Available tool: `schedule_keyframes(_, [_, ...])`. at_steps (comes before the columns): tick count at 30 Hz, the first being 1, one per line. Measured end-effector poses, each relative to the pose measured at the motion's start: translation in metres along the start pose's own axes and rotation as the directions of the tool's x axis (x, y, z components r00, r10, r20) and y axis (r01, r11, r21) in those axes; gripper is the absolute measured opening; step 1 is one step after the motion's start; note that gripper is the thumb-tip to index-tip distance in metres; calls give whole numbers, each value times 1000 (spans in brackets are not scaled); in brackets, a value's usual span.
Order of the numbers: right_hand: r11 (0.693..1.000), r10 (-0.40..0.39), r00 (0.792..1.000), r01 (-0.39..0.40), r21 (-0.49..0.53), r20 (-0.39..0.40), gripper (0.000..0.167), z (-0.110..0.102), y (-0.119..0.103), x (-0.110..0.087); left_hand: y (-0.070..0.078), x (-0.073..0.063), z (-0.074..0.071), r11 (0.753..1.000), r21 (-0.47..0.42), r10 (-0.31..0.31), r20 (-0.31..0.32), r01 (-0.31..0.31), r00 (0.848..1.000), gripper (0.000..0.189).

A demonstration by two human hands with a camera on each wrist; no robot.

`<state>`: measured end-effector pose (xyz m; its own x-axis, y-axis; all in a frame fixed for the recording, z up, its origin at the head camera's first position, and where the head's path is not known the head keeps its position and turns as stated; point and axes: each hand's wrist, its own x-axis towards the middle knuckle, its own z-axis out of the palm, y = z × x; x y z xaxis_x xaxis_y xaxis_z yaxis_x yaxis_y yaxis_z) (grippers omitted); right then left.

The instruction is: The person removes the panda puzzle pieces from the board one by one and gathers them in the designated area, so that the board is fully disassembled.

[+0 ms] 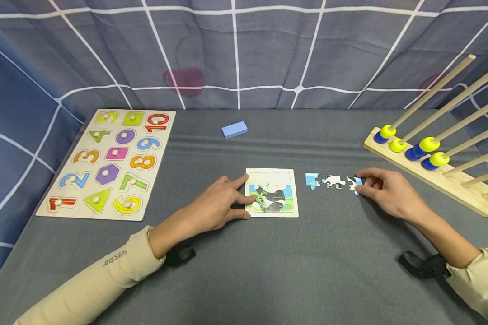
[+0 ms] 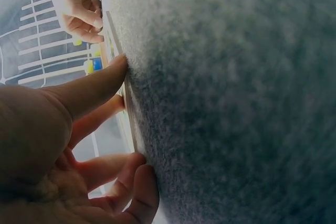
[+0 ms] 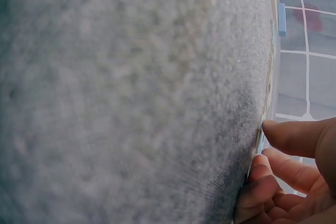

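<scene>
Pinched by the right hand (image 1: 390, 192), the end puzzle piece (image 1: 351, 182) lies right of the panda board (image 1: 294, 198), touched by the left hand's (image 1: 217, 204) spread fingers, apparently a pickup calling for a gentle lift.

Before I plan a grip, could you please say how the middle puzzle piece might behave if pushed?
Lying flat, the middle puzzle piece would probably slide rather than roll. It looks thin and small, so likely light. Its unbent outline suggests it is fairly stiff.
</scene>
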<state>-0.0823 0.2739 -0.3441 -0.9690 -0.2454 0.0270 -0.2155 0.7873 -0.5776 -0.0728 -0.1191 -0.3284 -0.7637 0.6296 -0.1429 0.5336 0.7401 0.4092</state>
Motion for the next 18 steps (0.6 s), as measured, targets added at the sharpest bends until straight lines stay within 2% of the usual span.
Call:
schedule_keyframes(12, [999,41,999,-41,24,8,30,-1,-10,-2,1,-1,2,999,-28,31,-40,-32,999,37])
schedule_keyframes(18, [999,4,1000,-3,34,-24,29,0,-27,2,3,-3,1,1000,-10,21,-30,-21,999,34])
